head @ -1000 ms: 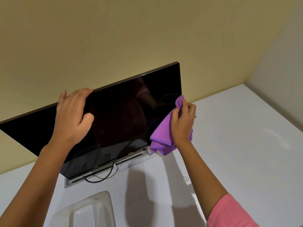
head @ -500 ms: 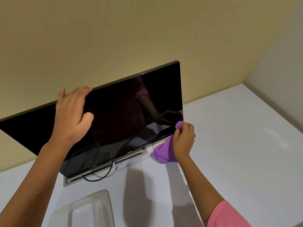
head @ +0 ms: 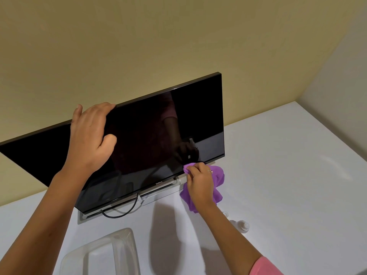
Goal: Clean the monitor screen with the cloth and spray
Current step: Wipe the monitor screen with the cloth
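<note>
A black monitor [head: 151,135] stands tilted on a white table [head: 288,175], its screen dark and glossy. My left hand [head: 91,139] grips its top edge, fingers over the rim and thumb on the screen. My right hand [head: 198,183] pinches a purple cloth [head: 218,175] against the bottom bezel, right of the logo, with the rest of the cloth hanging onto the table. A small clear spray bottle [head: 243,225] lies on the table just right of my right forearm, partly hidden by the arm.
A clear plastic container [head: 103,253] sits at the table's near edge, below the monitor. A black cable [head: 121,214] loops under the screen by the silver stand base [head: 158,193]. A yellow wall rises behind; a white wall closes the right side.
My right hand has carried the cloth down from the screen's right edge to the bottom bezel and slightly left. The left hand has kept its hold on the top edge.
</note>
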`<state>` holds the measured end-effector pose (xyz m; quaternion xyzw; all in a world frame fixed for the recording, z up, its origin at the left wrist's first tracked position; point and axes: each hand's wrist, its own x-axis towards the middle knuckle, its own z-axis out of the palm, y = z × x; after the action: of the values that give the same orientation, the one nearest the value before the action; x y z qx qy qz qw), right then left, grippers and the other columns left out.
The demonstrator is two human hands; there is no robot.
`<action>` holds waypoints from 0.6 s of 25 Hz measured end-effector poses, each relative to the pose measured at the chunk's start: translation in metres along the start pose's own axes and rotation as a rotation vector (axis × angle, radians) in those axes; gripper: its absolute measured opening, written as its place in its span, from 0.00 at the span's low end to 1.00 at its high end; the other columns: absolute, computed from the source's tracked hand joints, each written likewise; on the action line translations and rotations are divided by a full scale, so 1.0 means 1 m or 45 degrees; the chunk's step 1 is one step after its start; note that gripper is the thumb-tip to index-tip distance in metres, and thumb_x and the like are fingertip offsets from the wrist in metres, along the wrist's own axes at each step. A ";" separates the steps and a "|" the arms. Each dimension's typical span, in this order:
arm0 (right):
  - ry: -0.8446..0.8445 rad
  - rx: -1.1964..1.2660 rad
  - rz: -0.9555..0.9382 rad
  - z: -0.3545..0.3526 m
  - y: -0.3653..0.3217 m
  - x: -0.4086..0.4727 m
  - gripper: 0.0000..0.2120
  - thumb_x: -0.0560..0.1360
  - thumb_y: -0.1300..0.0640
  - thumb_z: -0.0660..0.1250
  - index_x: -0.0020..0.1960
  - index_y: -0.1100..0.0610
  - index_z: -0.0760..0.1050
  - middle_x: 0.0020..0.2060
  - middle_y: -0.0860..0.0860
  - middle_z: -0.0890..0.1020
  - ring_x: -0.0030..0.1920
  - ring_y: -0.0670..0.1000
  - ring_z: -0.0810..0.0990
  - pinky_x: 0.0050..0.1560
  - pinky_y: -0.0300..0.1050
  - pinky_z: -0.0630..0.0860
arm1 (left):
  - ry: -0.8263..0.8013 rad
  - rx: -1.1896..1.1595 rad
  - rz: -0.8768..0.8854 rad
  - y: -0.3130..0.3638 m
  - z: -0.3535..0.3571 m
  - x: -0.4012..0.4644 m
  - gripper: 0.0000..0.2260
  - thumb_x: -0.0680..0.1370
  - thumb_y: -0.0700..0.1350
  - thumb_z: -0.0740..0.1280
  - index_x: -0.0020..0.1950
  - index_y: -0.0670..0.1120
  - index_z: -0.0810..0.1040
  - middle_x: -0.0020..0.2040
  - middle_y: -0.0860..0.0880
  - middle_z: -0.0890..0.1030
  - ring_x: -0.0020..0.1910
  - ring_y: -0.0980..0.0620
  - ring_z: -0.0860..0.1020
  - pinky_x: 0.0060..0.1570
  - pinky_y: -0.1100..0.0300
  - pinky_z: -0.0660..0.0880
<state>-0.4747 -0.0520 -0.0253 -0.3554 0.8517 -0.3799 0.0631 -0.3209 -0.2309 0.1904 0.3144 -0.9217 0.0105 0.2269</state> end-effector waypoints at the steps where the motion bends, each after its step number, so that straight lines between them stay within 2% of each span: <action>1: -0.010 -0.009 -0.007 -0.005 0.004 0.003 0.09 0.76 0.61 0.68 0.55 0.61 0.80 0.50 0.54 0.80 0.49 0.52 0.77 0.47 0.32 0.70 | -0.001 0.002 0.002 -0.001 0.000 0.000 0.30 0.64 0.43 0.54 0.67 0.43 0.68 0.63 0.42 0.75 0.63 0.43 0.70 0.72 0.61 0.41; 5: 0.161 0.045 0.052 -0.040 0.023 0.025 0.08 0.75 0.64 0.66 0.54 0.60 0.78 0.49 0.55 0.79 0.47 0.53 0.78 0.44 0.39 0.72 | -0.002 0.013 0.004 -0.001 0.002 0.001 0.30 0.64 0.43 0.53 0.67 0.43 0.68 0.63 0.42 0.75 0.63 0.44 0.70 0.72 0.56 0.44; 9: 0.352 0.319 0.175 -0.073 0.023 0.057 0.09 0.78 0.63 0.63 0.58 0.60 0.75 0.52 0.55 0.77 0.47 0.46 0.73 0.46 0.35 0.70 | -0.001 0.013 0.006 -0.001 0.002 0.001 0.30 0.64 0.43 0.53 0.67 0.44 0.67 0.63 0.42 0.75 0.64 0.45 0.69 0.72 0.54 0.44; 12: 0.486 0.400 0.063 -0.075 -0.003 0.073 0.09 0.78 0.63 0.63 0.58 0.60 0.75 0.51 0.54 0.77 0.46 0.46 0.74 0.46 0.26 0.69 | -0.004 0.006 0.011 0.001 0.003 0.002 0.30 0.64 0.43 0.53 0.67 0.43 0.67 0.63 0.42 0.75 0.64 0.45 0.69 0.72 0.52 0.45; 13: 0.508 0.419 -0.004 -0.071 -0.015 0.075 0.10 0.77 0.64 0.63 0.57 0.59 0.76 0.50 0.54 0.76 0.46 0.47 0.74 0.46 0.28 0.69 | -0.002 0.005 0.012 0.001 0.003 0.002 0.30 0.64 0.43 0.53 0.67 0.43 0.67 0.63 0.42 0.75 0.64 0.45 0.69 0.72 0.52 0.45; 15: 0.464 0.426 -0.166 -0.059 -0.037 0.072 0.10 0.76 0.64 0.64 0.56 0.59 0.76 0.49 0.55 0.75 0.44 0.51 0.75 0.45 0.39 0.72 | 0.000 0.006 0.016 0.002 0.002 0.001 0.30 0.64 0.43 0.53 0.67 0.43 0.68 0.63 0.42 0.75 0.64 0.44 0.70 0.72 0.50 0.46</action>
<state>-0.5294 -0.0807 0.0538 -0.3199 0.7496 -0.5765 -0.0581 -0.3238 -0.2305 0.1890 0.3092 -0.9237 0.0141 0.2259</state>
